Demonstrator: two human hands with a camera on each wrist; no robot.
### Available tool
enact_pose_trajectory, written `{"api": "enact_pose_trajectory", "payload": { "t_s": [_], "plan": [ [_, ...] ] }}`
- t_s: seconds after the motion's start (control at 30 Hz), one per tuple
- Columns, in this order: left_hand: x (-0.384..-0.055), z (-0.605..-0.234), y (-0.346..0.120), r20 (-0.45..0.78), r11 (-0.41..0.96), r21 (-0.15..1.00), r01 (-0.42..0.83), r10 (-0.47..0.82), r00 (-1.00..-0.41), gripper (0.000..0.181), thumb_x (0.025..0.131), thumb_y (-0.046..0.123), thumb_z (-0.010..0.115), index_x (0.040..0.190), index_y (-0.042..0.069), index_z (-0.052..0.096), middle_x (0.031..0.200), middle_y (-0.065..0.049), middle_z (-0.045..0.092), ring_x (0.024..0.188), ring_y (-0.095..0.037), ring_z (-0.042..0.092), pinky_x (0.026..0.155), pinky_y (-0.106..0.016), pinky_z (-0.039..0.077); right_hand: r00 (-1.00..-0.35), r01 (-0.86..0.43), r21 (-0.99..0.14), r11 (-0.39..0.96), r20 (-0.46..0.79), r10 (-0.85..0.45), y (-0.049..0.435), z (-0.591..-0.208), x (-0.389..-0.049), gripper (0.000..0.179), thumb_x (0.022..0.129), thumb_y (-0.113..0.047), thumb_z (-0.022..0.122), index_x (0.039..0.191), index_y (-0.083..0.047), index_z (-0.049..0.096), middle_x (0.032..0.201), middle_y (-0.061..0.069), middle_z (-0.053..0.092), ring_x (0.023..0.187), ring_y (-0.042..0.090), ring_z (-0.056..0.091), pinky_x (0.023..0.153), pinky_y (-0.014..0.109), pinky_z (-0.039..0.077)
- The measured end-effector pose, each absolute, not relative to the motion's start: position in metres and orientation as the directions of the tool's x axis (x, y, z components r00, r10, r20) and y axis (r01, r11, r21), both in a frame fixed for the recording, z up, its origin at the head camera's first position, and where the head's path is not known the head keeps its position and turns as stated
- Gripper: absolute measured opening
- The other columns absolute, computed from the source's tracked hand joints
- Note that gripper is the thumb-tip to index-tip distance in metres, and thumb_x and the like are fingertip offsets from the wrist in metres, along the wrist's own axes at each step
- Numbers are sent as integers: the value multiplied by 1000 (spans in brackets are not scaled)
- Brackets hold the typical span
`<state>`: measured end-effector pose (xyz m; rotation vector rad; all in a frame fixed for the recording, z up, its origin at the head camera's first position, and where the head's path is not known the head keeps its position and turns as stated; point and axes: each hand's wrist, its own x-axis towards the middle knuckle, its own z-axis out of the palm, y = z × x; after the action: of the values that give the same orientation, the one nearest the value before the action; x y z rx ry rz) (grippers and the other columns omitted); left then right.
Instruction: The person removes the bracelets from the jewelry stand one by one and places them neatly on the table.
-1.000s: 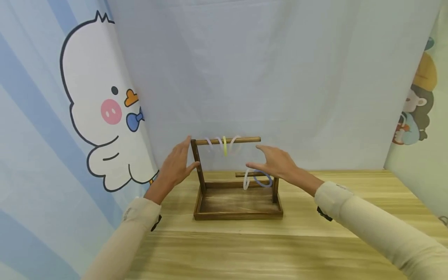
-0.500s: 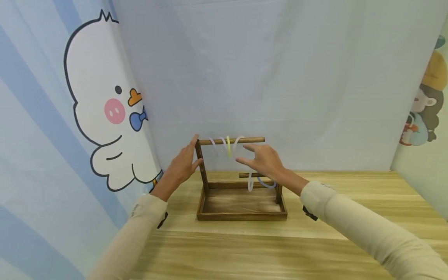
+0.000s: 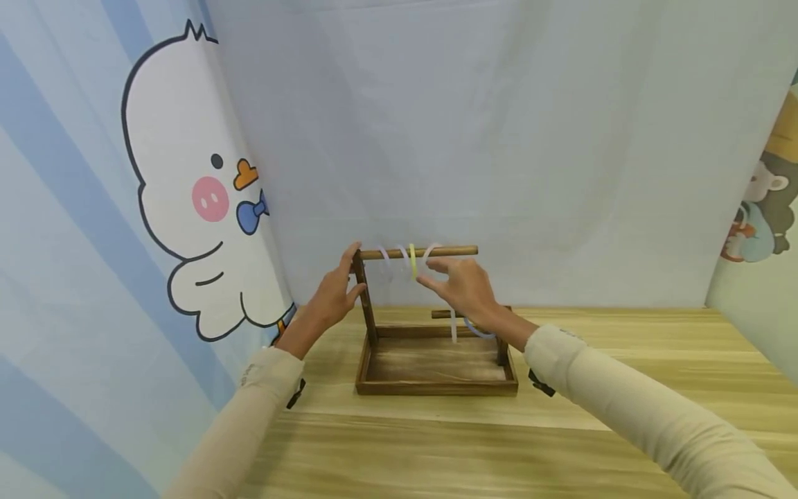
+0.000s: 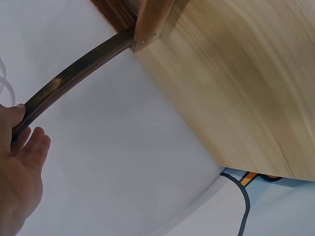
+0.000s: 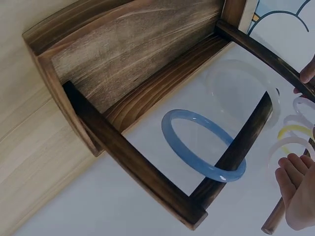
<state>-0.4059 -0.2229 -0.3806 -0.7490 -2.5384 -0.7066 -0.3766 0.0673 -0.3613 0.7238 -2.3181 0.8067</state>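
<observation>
A dark wooden bangle rack [image 3: 436, 389] has a tray base and two bars. My left hand [image 3: 333, 294] holds the top of its left post [image 4: 74, 73], thumb on one side and fingers on the other. On the upper bar [image 3: 458, 250] hang two lilac bangles [image 3: 384, 258], a yellow bangle [image 3: 413, 262] and a pale clear bangle [image 3: 427, 255]. My right hand [image 3: 469, 285] is at the clear bangle, with a gap between thumb and index fingertip. Below it, a white bangle [image 3: 454, 329] and a blue bangle [image 5: 172, 142] hang on the lower bar, partly hidden in the head view.
The rack stands on a light wood-grain table [image 3: 436, 450]. Behind it hangs a plain pale curtain [image 3: 499, 138]. A curtain with a cartoon duck [image 3: 181, 138] is close on the left, and a printed panel [image 3: 760, 277] stands at the right.
My right hand has moved left from the bar's free end to the clear bangle, its thumb and index finger drawing closer. My left hand has come onto the post. The view has shifted slightly.
</observation>
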Motion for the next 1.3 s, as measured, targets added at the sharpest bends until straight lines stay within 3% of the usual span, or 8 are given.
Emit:
{"api": "enact_pose_trajectory", "payload": {
  "t_s": [0.1,0.43,0.73,0.9,1.0,1.07,1.2,1.3],
  "plan": [
    [-407,-384,-223,514,695,387,606,383,-768,87,98,-2,69,164,11,15,128,-29,64,117,-44,66,98,-51,59,-694,-632,-376,677,663,-280,64,-362,-377,36,95,-35,78,119,-7,79,110,10,78,41,8,51,36,22,24],
    [-403,-385,-222,520,651,451,611,364,-772,87,98,-7,67,165,14,15,137,-32,58,114,-44,69,94,-45,62,-720,-602,-423,677,655,-231,58,-364,-379,28,97,-31,76,115,-9,80,106,8,79,33,3,22,36,23,20],
    [-401,-385,-224,536,636,460,620,358,-765,86,97,-8,68,164,14,19,138,-33,57,110,-45,70,90,-46,63,-718,-610,-450,653,663,-214,55,-364,-375,26,99,-24,75,116,-6,79,104,9,80,33,1,23,36,23,18],
    [-401,-384,-224,537,633,469,616,350,-768,84,97,-7,67,163,13,19,136,-34,58,111,-46,70,90,-46,63,-725,-607,-470,641,657,-205,56,-360,-372,27,102,-23,70,121,-5,77,102,11,80,35,-5,33,36,23,18],
    [-401,-384,-223,537,636,469,613,346,-769,82,97,-7,67,162,13,20,135,-34,59,110,-46,70,90,-46,63,-740,-598,-494,632,643,-198,59,-359,-370,28,103,-24,68,123,-5,76,101,12,79,38,4,46,35,23,17],
    [-402,-384,-223,547,635,461,619,346,-762,82,97,-7,68,161,12,21,133,-34,59,109,-46,71,89,-46,63,-750,-589,-510,627,633,-189,61,-358,-369,29,104,-24,66,124,-5,76,102,12,79,49,10,63,36,23,17],
    [-403,-384,-223,558,629,453,632,352,-751,82,96,-8,69,160,11,22,132,-35,60,108,-46,71,89,-46,63,-762,-576,-533,620,624,-173,66,-357,-367,30,105,-24,64,125,-3,75,102,13,79,74,23,77,38,24,16],
    [-402,-384,-223,545,625,472,621,347,-763,81,97,-8,68,160,11,22,133,-35,60,109,-46,70,91,-46,63,-775,-565,-551,614,610,-166,70,-356,-365,30,105,-21,63,125,-2,74,102,13,79,55,17,69,38,24,16]
  ]
}}
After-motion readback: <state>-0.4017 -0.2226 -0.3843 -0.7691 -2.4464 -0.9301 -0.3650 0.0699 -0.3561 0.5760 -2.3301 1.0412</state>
